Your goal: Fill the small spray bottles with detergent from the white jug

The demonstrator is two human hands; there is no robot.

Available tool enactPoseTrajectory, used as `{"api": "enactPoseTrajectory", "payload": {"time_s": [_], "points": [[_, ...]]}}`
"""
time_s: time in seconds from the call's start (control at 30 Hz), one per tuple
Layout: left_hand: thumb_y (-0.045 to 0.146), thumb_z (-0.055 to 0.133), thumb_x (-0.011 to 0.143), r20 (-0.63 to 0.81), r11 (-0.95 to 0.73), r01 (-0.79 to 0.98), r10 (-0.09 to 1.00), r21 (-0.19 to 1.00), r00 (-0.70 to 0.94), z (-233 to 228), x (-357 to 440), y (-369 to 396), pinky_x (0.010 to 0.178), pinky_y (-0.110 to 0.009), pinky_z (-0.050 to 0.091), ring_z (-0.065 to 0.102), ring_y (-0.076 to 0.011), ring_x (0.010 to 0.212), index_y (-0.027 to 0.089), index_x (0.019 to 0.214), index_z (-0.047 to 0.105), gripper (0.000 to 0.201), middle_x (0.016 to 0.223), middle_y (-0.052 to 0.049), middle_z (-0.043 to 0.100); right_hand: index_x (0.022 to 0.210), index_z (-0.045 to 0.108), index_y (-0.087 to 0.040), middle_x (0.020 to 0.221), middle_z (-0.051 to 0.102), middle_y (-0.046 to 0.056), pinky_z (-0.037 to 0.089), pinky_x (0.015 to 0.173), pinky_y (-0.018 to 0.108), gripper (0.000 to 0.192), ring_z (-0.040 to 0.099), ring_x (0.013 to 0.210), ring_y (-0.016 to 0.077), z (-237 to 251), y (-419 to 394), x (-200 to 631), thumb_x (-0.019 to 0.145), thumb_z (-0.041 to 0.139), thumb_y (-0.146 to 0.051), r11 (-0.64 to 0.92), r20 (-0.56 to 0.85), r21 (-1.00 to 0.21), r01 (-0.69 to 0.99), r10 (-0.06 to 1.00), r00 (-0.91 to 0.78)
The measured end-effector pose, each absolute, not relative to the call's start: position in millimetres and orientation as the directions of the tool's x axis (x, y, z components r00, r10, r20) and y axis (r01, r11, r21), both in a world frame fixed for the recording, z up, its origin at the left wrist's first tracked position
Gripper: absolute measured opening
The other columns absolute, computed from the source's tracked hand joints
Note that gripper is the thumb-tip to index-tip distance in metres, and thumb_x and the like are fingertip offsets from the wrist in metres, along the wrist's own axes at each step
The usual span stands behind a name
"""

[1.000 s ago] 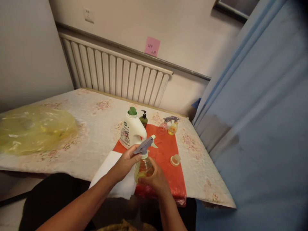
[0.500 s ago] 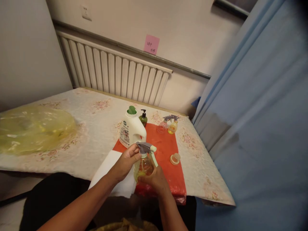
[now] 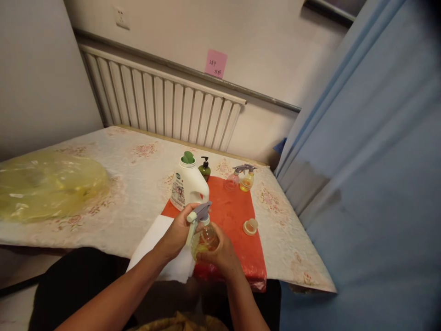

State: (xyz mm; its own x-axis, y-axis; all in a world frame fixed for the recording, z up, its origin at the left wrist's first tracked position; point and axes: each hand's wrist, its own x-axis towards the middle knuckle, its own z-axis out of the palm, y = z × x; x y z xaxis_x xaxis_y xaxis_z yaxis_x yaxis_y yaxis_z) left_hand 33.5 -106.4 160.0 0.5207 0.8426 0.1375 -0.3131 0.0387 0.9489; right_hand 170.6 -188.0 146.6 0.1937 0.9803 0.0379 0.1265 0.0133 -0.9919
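Note:
Near the front edge of the table, my right hand [image 3: 223, 253] is wrapped round the clear body of a spray bottle [image 3: 208, 235] with yellow liquid inside. My left hand [image 3: 177, 234] grips the grey trigger head [image 3: 201, 210] at its top; the pale nozzle end points to the left. The bottle is upright over a red plastic sheet [image 3: 237, 230]. Just behind it stands a white detergent jug [image 3: 189, 184] with a green piece in its mouth. A pale cap [image 3: 250, 226] lies on the red sheet to the right.
Two more spray bottles, one pinkish [image 3: 232, 181] and one yellow [image 3: 246, 182], stand at the back right. A green pump bottle [image 3: 204, 170] is behind the jug. White cloth or paper [image 3: 151, 239] lies front left, a yellow plastic bag [image 3: 51, 184] farther left. A blue curtain [image 3: 361, 161] hangs right.
The trigger head has turned on the bottle: its nozzle end pointed right and now points left. My left hand has turned with it, while my right hand keeps hold of the body.

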Motion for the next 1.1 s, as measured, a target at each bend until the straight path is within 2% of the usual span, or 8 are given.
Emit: {"api": "enactPoseTrajectory", "payload": {"time_s": [0.17,0.33,0.47,0.77,0.83,0.9,1.0,1.1], "points": [[0.033,0.078,0.076,0.175,-0.081,-0.197,0.833,0.977,0.525,161,31,-101,0.082,-0.033,0.052,0.066,-0.0233,0.093,0.019,0.116,0.065,0.044,0.095,-0.003,0.072,0.113,0.065,-0.023,0.101,0.073,0.000,0.055,0.083,0.033,0.064,0.068,0.093,0.0228,145,-188,172,0.052,0.078,-0.011,0.014,0.032,-0.994,0.105,0.985,0.168],[0.038,0.074,0.082,0.218,-0.107,-0.210,0.749,0.972,0.626,155,28,-94,0.095,-0.038,0.050,0.064,-0.0291,0.110,0.018,0.118,0.067,0.042,0.107,-0.009,0.074,0.111,0.065,-0.022,0.098,0.072,-0.001,0.055,0.081,0.033,0.062,0.067,0.089,0.0223,146,-189,173,0.051,0.079,-0.013,-0.003,0.005,-0.999,0.048,0.987,0.160],[0.040,0.075,0.082,0.241,-0.142,-0.210,0.768,0.967,0.593,149,27,-92,0.095,-0.037,0.051,0.064,-0.0285,0.111,0.020,0.124,0.063,0.048,0.116,-0.008,0.072,0.113,0.065,-0.022,0.103,0.073,0.001,0.055,0.086,0.037,0.066,0.068,0.095,0.0246,143,-186,173,0.049,0.080,-0.012,-0.019,-0.002,-0.995,0.093,0.984,0.180],[0.044,0.073,0.081,0.113,-0.021,-0.161,0.804,0.987,0.584,135,27,-85,0.097,-0.041,0.051,0.066,-0.0277,0.110,0.022,0.122,0.062,0.047,0.119,-0.009,0.072,0.121,0.064,-0.025,0.114,0.074,0.003,0.056,0.093,0.041,0.072,0.069,0.106,0.0285,127,-176,196,0.052,0.084,-0.016,0.035,0.039,-0.999,0.024,0.980,0.197],[0.048,0.067,0.083,0.094,-0.073,-0.060,0.861,0.996,0.501,116,19,-75,0.098,-0.042,0.051,0.067,-0.0276,0.110,0.019,0.114,0.064,0.042,0.112,-0.010,0.073,0.122,0.063,-0.024,0.112,0.075,0.004,0.055,0.093,0.042,0.071,0.070,0.105,0.0288,125,-169,211,0.054,0.083,-0.019,0.033,0.032,-0.999,0.001,0.966,0.257],[0.051,0.064,0.082,0.092,-0.159,0.146,0.919,0.976,0.384,93,6,-62,0.091,-0.042,0.054,0.070,-0.0279,0.099,0.019,0.104,0.065,0.038,0.100,-0.009,0.075,0.123,0.062,-0.022,0.110,0.076,0.005,0.055,0.094,0.044,0.072,0.070,0.105,0.0298,122,-157,228,0.054,0.084,-0.022,0.007,0.014,-1.000,0.021,0.938,0.347],[0.050,0.055,0.086,0.188,-0.293,0.478,0.948,0.828,0.256,55,-17,-40,0.085,-0.040,0.055,0.070,-0.0263,0.091,0.021,0.099,0.065,0.033,0.094,-0.006,0.074,0.125,0.060,-0.021,0.114,0.075,0.007,0.053,0.097,0.047,0.078,0.069,0.108,0.0315,119,-133,254,0.052,0.085,-0.026,-0.017,0.021,-0.997,0.074,0.879,0.477],[0.045,0.049,0.089,0.268,-0.373,0.682,0.928,0.630,0.260,22,-37,-25,0.082,-0.040,0.055,0.069,-0.0264,0.087,0.020,0.101,0.063,0.031,0.091,-0.006,0.071,0.124,0.059,-0.021,0.118,0.073,0.008,0.051,0.100,0.046,0.076,0.068,0.111,0.0302,117,-101,273,0.052,0.085,-0.029,0.008,0.073,-0.993,0.122,0.843,0.533]]}}
